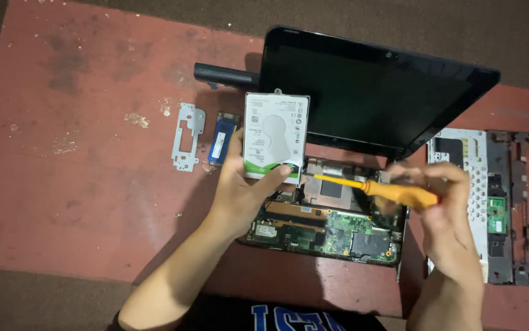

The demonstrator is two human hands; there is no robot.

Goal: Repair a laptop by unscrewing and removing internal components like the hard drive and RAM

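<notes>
Orange-handled screwdriver (393, 192) sits clamped in the right hand (445, 202), its shaft running leftward over the opened black laptop base (325, 230). Left hand (243, 190) has its grip closed on a white rectangular hard drive (275, 136), upright above that base's left end.

Left hand (246, 190) raised, fingers and thumb clamped in a grip; right hand (439, 196) curled closed, forearms angled inward
</notes>
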